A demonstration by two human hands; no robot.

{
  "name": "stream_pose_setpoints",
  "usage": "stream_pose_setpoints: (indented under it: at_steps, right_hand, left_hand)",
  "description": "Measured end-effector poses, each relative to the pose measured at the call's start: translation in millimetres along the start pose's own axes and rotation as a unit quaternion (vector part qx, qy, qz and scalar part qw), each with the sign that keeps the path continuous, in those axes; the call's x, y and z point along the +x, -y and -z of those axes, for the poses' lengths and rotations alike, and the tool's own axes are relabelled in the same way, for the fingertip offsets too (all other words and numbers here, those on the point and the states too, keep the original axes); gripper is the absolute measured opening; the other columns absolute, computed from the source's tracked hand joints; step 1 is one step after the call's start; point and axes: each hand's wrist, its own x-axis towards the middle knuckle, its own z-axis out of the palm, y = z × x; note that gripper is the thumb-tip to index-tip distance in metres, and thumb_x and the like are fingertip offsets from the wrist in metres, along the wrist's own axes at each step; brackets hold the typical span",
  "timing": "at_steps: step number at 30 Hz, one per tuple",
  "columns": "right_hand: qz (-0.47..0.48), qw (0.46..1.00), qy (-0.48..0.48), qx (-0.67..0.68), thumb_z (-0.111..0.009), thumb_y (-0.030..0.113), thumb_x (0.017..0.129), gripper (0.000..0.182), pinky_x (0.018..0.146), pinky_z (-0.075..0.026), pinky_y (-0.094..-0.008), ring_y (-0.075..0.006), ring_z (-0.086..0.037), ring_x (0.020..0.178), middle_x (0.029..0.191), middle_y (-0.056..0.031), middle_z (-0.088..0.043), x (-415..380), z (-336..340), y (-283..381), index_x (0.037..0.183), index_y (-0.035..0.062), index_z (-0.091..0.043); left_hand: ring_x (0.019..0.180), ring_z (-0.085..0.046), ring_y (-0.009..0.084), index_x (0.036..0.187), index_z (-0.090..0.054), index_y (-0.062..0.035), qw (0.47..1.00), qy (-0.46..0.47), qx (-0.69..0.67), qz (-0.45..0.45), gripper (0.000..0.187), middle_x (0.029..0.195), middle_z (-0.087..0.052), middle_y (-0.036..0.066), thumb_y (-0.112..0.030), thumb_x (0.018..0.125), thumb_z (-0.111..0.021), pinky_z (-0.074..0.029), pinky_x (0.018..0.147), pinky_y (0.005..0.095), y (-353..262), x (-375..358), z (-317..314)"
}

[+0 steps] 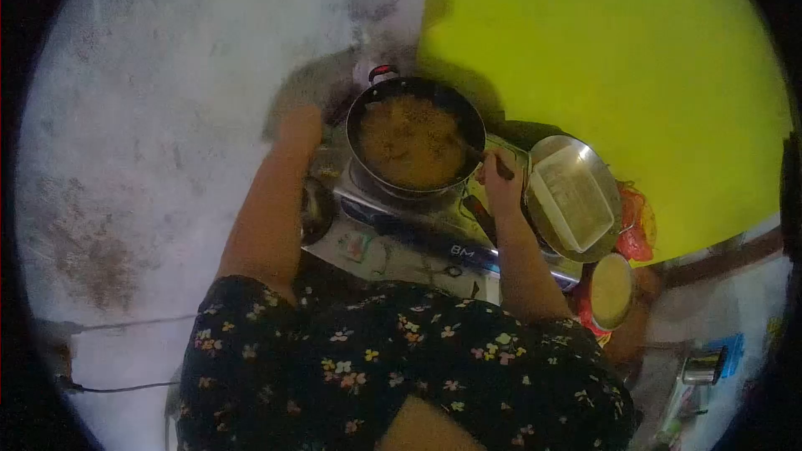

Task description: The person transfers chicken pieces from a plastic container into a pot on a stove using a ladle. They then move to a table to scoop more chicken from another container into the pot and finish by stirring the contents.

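Dark fabric with small pale and coloured flowers (347, 372) is filling the space nearest me, and beyond it both my arms are reaching toward a round black pan (443, 93) sitting on a silver-and-black stove marked "BM" (401, 230). My right hand (501, 194) is clamping its fingers around a brown-handled utensil (504, 169), which is running over the pan's right rim toward the food. My left hand (302, 124) is hovering near the pan's left side; it is too dim to tell whether its fingers are apart or together. Orange-brown food (409, 146) is already lying in the pan, spreading over most of the bottom. As I judge it, the filling is done and the food is being worked in place, with its removal left undone; how cooked it is, I cannot tell. To the right, a shiny metal bowl (545, 149) is holding a translucent rectangular plastic tub (572, 196). Crumpled red plastic (637, 230) is lying just beside the bowl, near a round beige-topped object (611, 291).
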Motion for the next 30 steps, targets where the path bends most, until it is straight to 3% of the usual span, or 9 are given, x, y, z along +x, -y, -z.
stream_pose_setpoints:
  at_steps: [4, 6, 12, 15, 19, 21, 25, 28, 30]
  right_hand:
    - [-0.092, 0.995, -0.026, 0.023, -0.055, 0.012, 0.094, 0.016, 0.054, -0.046, -0.0254, -0.0100, -0.054, 0.056, 0.066, -0.0046, -0.057, 4.6, 4.6, 3.7, 0.090, -0.0015, -0.062]
    - [-0.125, 0.990, -0.041, 0.045, -0.055, 0.013, 0.094, 0.016, 0.055, -0.046, -0.0241, -0.0099, -0.054, 0.057, 0.067, -0.0051, -0.058, 1.9, 5.1, 5.1, 0.091, -0.0014, -0.063]
    - [0.007, 1.000, -0.015, 0.020, -0.056, 0.010, 0.094, 0.014, 0.053, -0.043, -0.0232, -0.0088, -0.054, 0.058, 0.067, -0.0031, -0.058, -16.0, 0.1, 22.9, 0.090, -0.0015, -0.064]
    - [0.130, 0.989, 0.025, -0.071, -0.058, 0.006, 0.092, 0.010, 0.053, -0.044, -0.0239, -0.0075, -0.055, 0.060, 0.070, -0.0029, -0.060, -15.2, 4.5, 15.5, 0.091, -0.0029, -0.064]
    - [0.302, 0.944, 0.071, -0.110, -0.061, 0.001, 0.087, 0.005, 0.054, -0.046, -0.0273, -0.0141, -0.059, 0.061, 0.074, -0.0089, -0.062, -20.0, -9.2, 24.9, 0.090, -0.0035, -0.063]
    - [0.407, 0.903, 0.074, -0.114, -0.062, -0.003, 0.084, 0.005, 0.054, -0.046, -0.0303, -0.0195, -0.060, 0.060, 0.075, -0.0128, -0.062, -23.5, -22.8, 34.9, 0.089, -0.0027, -0.061]
    - [0.357, 0.908, 0.121, -0.185, -0.061, -0.004, 0.081, 0.011, 0.057, -0.047, -0.0339, -0.0305, -0.060, 0.064, 0.077, -0.0158, -0.060, -33.8, -22.8, 64.7, 0.092, -0.0003, -0.059]
    - [0.344, 0.897, 0.112, -0.255, -0.060, -0.003, 0.081, 0.013, 0.060, -0.048, -0.0357, -0.0334, -0.060, 0.068, 0.077, -0.0154, -0.059, -28.1, -11.9, 65.7, 0.094, 0.0018, -0.059]
    - [0.345, 0.885, 0.101, -0.297, -0.060, -0.001, 0.082, 0.012, 0.062, -0.049, -0.0366, -0.0345, -0.060, 0.071, 0.077, -0.0153, -0.059, -25.8, -5.6, 68.0, 0.094, 0.0028, -0.059]
  left_hand:
    - [0.095, -0.066, 0.0365, 0.096, -0.068, 0.0002, 0.999, 0.027, 0.016, 0.017, 0.023, 0.101, -0.067, 0.021, -0.015, 0.086, -0.054, -0.053, 0.080, 0.0453, -5.1, -4.8, 11.2]
    - [0.094, -0.066, 0.0360, 0.095, -0.069, -0.0007, 1.000, -0.024, 0.005, 0.008, 0.022, 0.099, -0.067, 0.020, -0.015, 0.086, -0.055, -0.053, 0.078, 0.0454, -0.4, -2.7, -6.2]
    - [0.091, -0.066, 0.0359, 0.092, -0.070, -0.0012, 1.000, -0.005, -0.005, 0.020, 0.021, 0.093, -0.068, 0.020, -0.015, 0.085, -0.056, -0.053, 0.076, 0.0459, 0.5, -5.1, -9.8]
    - [0.094, -0.065, 0.0369, 0.094, -0.070, -0.0044, 1.000, 0.016, -0.002, 0.014, 0.021, 0.097, -0.067, 0.019, -0.016, 0.085, -0.055, -0.052, 0.079, 0.0467, 1.9, -7.6, -5.5]
    - [0.095, -0.064, 0.0362, 0.095, -0.070, -0.0060, 0.999, -0.008, -0.013, 0.040, 0.020, 0.099, -0.067, 0.018, -0.015, 0.083, -0.056, -0.052, 0.080, 0.0470, 1.8, -5.4, -14.6]
    - [0.094, -0.065, 0.0359, 0.095, -0.070, -0.0064, 0.999, 0.026, 0.018, 0.031, 0.020, 0.099, -0.067, 0.018, -0.015, 0.083, -0.056, -0.053, 0.079, 0.0470, 3.0, -2.9, -11.1]
    - [0.093, -0.065, 0.0355, 0.095, -0.070, -0.0061, 0.998, 0.054, -0.005, 0.019, 0.021, 0.098, -0.067, 0.018, -0.016, 0.084, -0.055, -0.053, 0.078, 0.0468, 6.7, 3.0, -12.5]
    - [0.092, -0.065, 0.0355, 0.094, -0.070, -0.0050, 0.996, -0.067, 0.029, 0.044, 0.021, 0.097, -0.067, 0.019, -0.015, 0.084, -0.055, -0.053, 0.078, 0.0468, -0.8, -8.3, -14.8]
    - [0.092, -0.065, 0.0356, 0.094, -0.070, -0.0029, 0.999, -0.011, -0.003, 0.041, 0.021, 0.098, -0.067, 0.020, -0.015, 0.084, -0.057, -0.053, 0.078, 0.0463, 1.8, -1.9, -11.1]
